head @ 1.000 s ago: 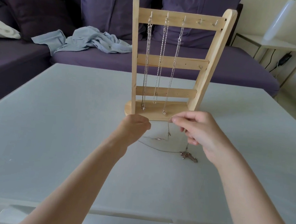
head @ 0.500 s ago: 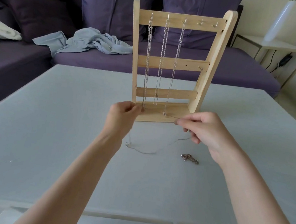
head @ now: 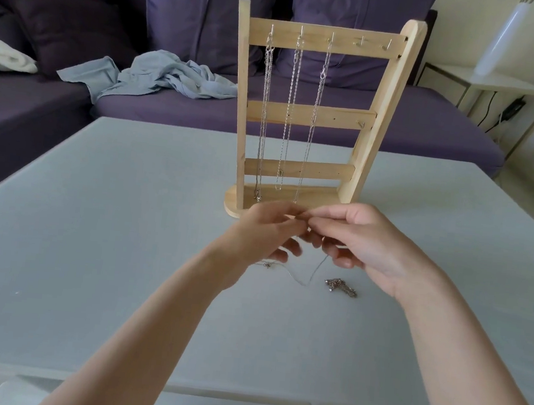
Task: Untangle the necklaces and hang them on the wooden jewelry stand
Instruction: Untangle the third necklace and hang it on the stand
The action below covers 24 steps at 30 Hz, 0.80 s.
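3 necklaces are seen hung on the wooden stand, 2 top hooks left free; a thin chain is pinched betw. left hand & right hand just above the table, w/ a bunched chain left lying nearby, so approx. 2 remain

The hands, apart half a second ago, now meet fingertip to fingertip, left hand and right hand pinching the thin chain.

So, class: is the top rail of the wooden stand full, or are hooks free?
Partly full. On the wooden stand, three necklaces hang from the left hooks; two right hooks are bare.
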Tool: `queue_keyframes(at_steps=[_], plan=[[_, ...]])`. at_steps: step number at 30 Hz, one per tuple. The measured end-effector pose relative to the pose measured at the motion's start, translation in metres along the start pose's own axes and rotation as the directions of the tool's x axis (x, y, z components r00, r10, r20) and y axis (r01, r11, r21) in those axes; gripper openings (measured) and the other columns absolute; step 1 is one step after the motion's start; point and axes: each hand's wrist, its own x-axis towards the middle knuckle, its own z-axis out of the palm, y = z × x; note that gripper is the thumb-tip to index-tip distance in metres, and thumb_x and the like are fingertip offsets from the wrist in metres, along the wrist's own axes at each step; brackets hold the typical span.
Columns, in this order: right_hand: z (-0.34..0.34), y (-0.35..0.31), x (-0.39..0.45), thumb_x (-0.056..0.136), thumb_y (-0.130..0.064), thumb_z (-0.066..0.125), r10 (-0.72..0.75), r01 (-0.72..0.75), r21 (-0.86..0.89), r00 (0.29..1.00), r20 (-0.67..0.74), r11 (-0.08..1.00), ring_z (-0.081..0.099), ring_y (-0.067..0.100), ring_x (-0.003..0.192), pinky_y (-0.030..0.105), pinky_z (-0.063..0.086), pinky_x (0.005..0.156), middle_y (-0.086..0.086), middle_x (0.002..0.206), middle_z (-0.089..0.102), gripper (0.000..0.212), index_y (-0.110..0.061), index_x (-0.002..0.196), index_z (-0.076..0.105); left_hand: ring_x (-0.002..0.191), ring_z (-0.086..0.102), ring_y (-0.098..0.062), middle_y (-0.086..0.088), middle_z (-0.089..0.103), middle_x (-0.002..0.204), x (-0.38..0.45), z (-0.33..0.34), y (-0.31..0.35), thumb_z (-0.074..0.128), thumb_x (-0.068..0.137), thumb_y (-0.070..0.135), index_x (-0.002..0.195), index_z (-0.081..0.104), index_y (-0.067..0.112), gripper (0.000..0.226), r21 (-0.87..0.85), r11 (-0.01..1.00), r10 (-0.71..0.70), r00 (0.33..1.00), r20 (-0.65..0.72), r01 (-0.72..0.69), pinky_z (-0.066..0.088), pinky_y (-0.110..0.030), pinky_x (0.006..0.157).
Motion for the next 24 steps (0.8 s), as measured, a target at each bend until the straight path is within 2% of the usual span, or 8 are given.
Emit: queue_keyframes(at_steps=[3, 5, 9, 13, 16, 19, 22, 24], plan=[[-0.005, 0.000, 0.000, 0.089, -0.003, 0.057, 0.004, -0.003, 0.020, 0.999, -0.036, 1.000, 0.041, 0.008, 0.046, 0.017, 0.027, 0.037, -0.001, 0.060, 0.058, 0.013, -0.006, 0.095, 0.068, 0.048, 0.037, -0.006, 0.001, 0.038, 0.065, 0.001, -0.004, -0.001, 0.053, 0.093, 0.021, 0.080, 0.070, 0.015, 0.022, 0.092, 0.996, -0.009, 0.995, -0.103, 0.019, 0.040, -0.016, 0.052], [-0.008, 0.001, 0.000, 0.088, -0.002, 0.059, 0.017, -0.015, 0.025, 0.996, -0.087, 1.000, 0.039, 0.008, 0.048, 0.016, 0.027, 0.037, 0.000, 0.061, 0.058, 0.012, -0.004, 0.095, 0.069, 0.043, 0.031, -0.005, 0.004, 0.031, 0.061, 0.001, -0.009, 0.001, 0.054, 0.093, 0.024, 0.076, 0.071, 0.014, 0.026, 0.023, 1.000, -0.008, 0.986, -0.167, 0.012, 0.036, -0.014, 0.048], [-0.011, 0.006, 0.002, 0.083, -0.009, 0.066, 0.021, -0.036, -0.056, 0.969, -0.245, 0.998, 0.033, 0.010, 0.053, 0.013, 0.026, 0.036, -0.004, 0.060, 0.051, 0.007, -0.006, 0.087, 0.072, 0.044, 0.023, -0.009, 0.008, 0.022, 0.052, -0.001, -0.019, 0.003, 0.055, 0.091, 0.023, 0.080, 0.074, 0.013, 0.024, -0.008, 1.000, 0.006, 0.973, -0.230, -0.008, 0.029, -0.013, 0.042], [-0.015, 0.008, 0.005, 0.083, -0.015, 0.068, 0.009, -0.014, -0.013, 0.940, -0.341, 1.000, 0.035, 0.004, 0.045, 0.009, 0.026, 0.036, -0.019, 0.037, 0.040, 0.004, -0.012, 0.083, 0.071, 0.044, 0.020, -0.010, 0.008, 0.019, 0.049, -0.001, -0.019, 0.002, 0.057, 0.090, 0.023, 0.084, 0.075, 0.018, 0.020, -0.008, 1.000, 0.012, 0.973, -0.230, -0.015, 0.026, -0.014, 0.041], [-0.015, 0.007, 0.006, 0.085, -0.012, 0.065, -0.008, 0.022, 0.032, 0.922, -0.386, 0.999, 0.029, 0.008, 0.048, 0.012, 0.025, 0.036, -0.009, 0.051, 0.038, 0.007, -0.011, 0.080, 0.069, 0.043, 0.021, -0.009, 0.010, 0.022, 0.047, -0.001, -0.019, 0.002, 0.055, 0.091, 0.022, 0.087, 0.075, 0.017, 0.021, -0.027, 0.999, 0.011, 0.981, -0.193, -0.017, 0.025, -0.015, 0.041], [-0.012, 0.005, 0.006, 0.089, -0.007, 0.059, 0.019, 0.032, 0.137, 0.935, -0.354, 0.990, 0.032, 0.008, 0.046, 0.016, 0.024, 0.036, -0.001, 0.060, 0.040, 0.013, -0.009, 0.077, 0.064, 0.043, 0.027, -0.006, 0.009, 0.040, 0.051, -0.001, -0.018, 0.002, 0.055, 0.091, 0.019, 0.088, 0.075, 0.014, 0.021, -0.046, 0.999, 0.000, 0.985, -0.170, -0.008, 0.025, -0.014, 0.040], [-0.010, 0.002, 0.004, 0.092, -0.005, 0.053, 0.052, 0.017, 0.282, 0.971, -0.235, 0.959, 0.029, 0.007, 0.040, 0.016, 0.020, 0.034, -0.001, 0.057, 0.043, 0.015, -0.008, 0.078, 0.059, 0.045, 0.029, -0.007, 0.006, 0.050, 0.061, -0.001, -0.018, 0.005, 0.053, 0.092, 0.016, 0.087, 0.075, 0.013, 0.022, -0.148, 0.988, 0.022, 0.990, -0.142, -0.044, 0.025, -0.013, 0.040], [-0.010, 0.003, 0.004, 0.090, -0.005, 0.055, 0.040, 0.005, 0.235, 0.981, -0.190, 0.972, 0.025, 0.006, 0.040, 0.016, 0.017, 0.034, -0.004, 0.053, 0.039, 0.011, -0.008, 0.080, 0.060, 0.047, 0.031, -0.006, 0.006, 0.049, 0.063, 0.001, -0.020, 0.007, 0.054, 0.091, 0.016, 0.083, 0.075, 0.015, 0.023, -0.208, 0.976, 0.037, 0.990, -0.136, -0.065, 0.026, -0.013, 0.041]])
